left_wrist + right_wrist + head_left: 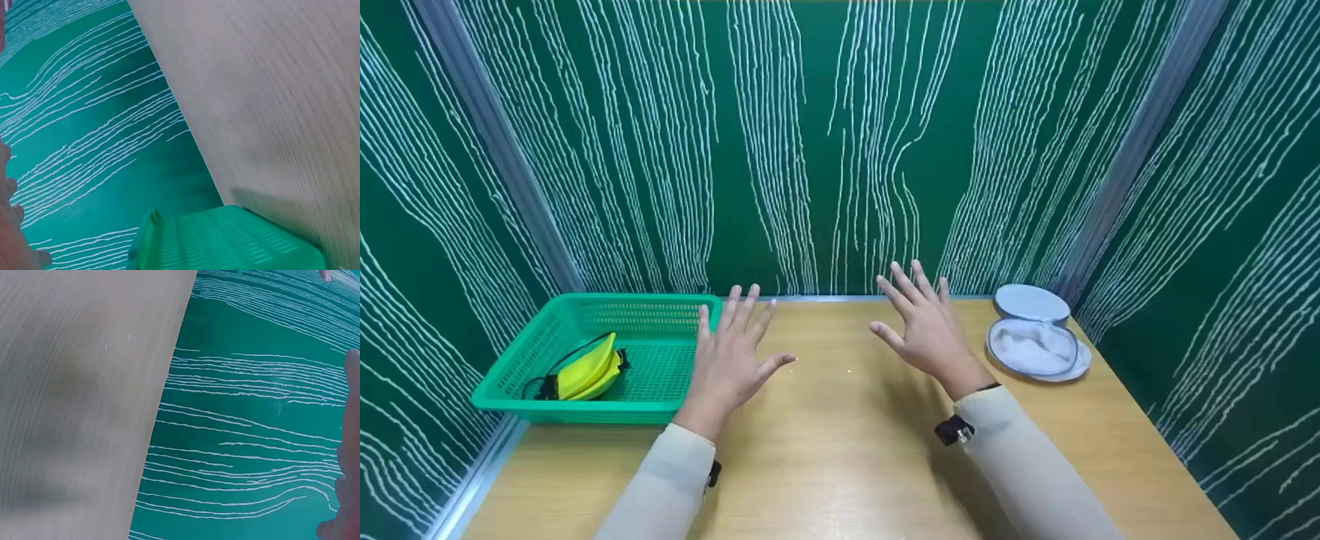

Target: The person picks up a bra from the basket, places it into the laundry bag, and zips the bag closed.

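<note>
Both hands are raised over the table with fingers spread, and neither holds anything. My left hand point(727, 367) is near the right end of a green plastic basket point(600, 406), covering part of its rim in the head view. Inside the basket lies a yellow bundle point(589, 373) with black ends and a dark cord; its exact kind is unclear. On the other side, my right hand point(928, 334) hovers left of an opened pale grey oval case point(1033, 301). Something whitish and soft-looking point(1035, 349) fills the lower half of the case.
The wooden table point(825, 465) is bounded by green panels point(825, 150) with white wavy lines at the back and sides. Metal posts point(1140, 142) stand at the rear corners. In the left wrist view the basket's side point(236, 242) shows at the bottom.
</note>
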Tool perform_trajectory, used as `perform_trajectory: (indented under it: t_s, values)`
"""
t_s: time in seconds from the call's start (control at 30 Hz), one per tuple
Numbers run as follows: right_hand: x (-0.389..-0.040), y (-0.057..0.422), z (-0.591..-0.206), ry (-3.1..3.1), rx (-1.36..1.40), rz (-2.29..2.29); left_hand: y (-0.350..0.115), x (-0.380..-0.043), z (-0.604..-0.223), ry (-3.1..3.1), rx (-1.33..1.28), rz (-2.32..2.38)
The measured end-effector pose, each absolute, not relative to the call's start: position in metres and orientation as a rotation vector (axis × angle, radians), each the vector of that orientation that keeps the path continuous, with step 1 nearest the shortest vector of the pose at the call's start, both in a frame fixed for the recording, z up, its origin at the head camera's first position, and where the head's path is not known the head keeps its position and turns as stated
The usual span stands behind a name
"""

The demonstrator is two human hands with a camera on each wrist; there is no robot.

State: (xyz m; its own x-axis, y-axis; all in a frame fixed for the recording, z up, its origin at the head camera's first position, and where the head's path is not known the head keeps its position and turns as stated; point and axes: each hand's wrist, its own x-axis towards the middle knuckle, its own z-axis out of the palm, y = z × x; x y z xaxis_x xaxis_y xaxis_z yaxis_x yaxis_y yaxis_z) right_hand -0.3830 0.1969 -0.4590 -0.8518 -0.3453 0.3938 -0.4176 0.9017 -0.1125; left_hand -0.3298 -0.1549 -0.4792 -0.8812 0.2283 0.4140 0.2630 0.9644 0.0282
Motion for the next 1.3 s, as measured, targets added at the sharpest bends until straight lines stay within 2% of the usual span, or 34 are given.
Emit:
perform_trajectory:
  t_s: [0.4,0.77,1.3]
  values:
    - [-0.388,0.218,-0.464,-2.742,0.507,0.301,-0.168,-0.331,-0.487,-2.722,-0.277,-0.178]
    - [-0.393,0.247,-0.469,-2.784,0.430,0.296,-0.203,-0.333,-0.490,-2.806,-0.074,-0.339]
    - [-0.405,0.312,-0.492,-2.958,0.148,0.326,-0.220,-0.342,-0.496,-3.018,0.138,-0.610]
